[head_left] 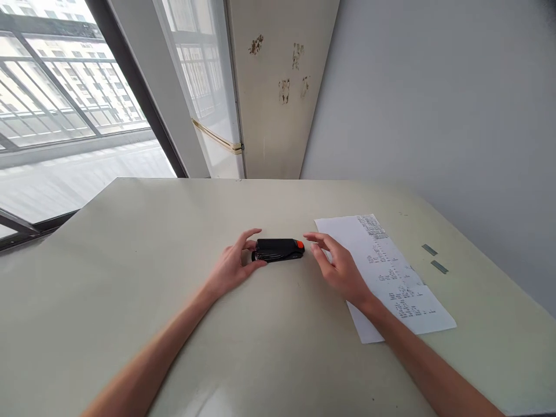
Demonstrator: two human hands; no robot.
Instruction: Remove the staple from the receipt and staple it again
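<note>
Black stapler (278,249) partly inside left grip (232,263), hold unclear; right grip (341,266) parted, just beside.

Blk stapler (278,250) w/ orange end (300,244), wht sheet (384,269) w/ dk print (403,301)

Daylight floods from the window (73,87); pale glare streaks the table (260,336)

Pale, smooth surface (260,359). Near its middle, a black stapler (275,250), orange tip (300,244) to the right. Right of it, a printed sheet (391,289), lying askew; beyond, two small grey strips (439,267), close together.
</note>
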